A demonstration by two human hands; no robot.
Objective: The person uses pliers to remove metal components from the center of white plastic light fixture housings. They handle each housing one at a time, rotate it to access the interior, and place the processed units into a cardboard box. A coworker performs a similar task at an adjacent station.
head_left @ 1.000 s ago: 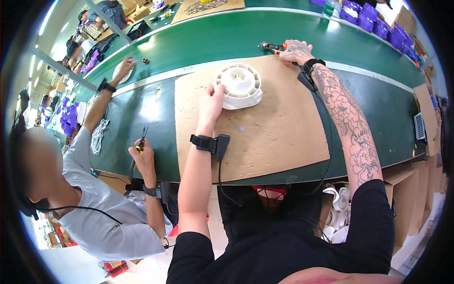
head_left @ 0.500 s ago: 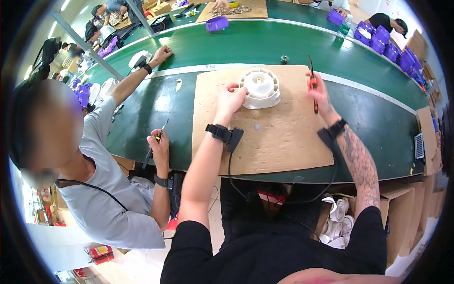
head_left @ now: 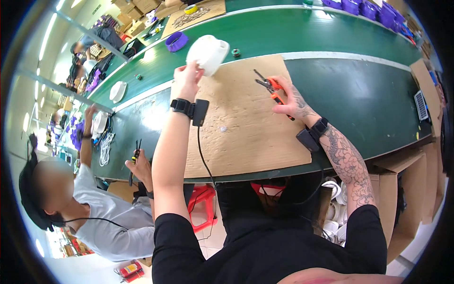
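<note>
Above the far left edge of a cardboard sheet (head_left: 246,137), my left hand (head_left: 188,79) grips a round white plastic housing (head_left: 208,54) by its near side. The housing is tilted, its smooth outer face toward me. Over the right part of the sheet, my right hand (head_left: 292,100) is closed round pliers (head_left: 275,96) with orange and black handles. Their jaws stand apart, point to the far left and touch nothing. Just beyond the housing, a small dark green part (head_left: 236,53) sits on the green belt.
A purple ring (head_left: 176,42) and another white housing (head_left: 118,92) are on the belt (head_left: 274,33). To my left, a co-worker (head_left: 111,222) holds yellow-and-black pliers (head_left: 135,158) and reaches toward white parts (head_left: 100,122). A cardboard box (head_left: 402,199) stands below the table's right side.
My left hand has lifted the white housing off the cardboard and tipped it. The pliers' jaws have come apart. The view has turned, and another white housing shows on the belt.
</note>
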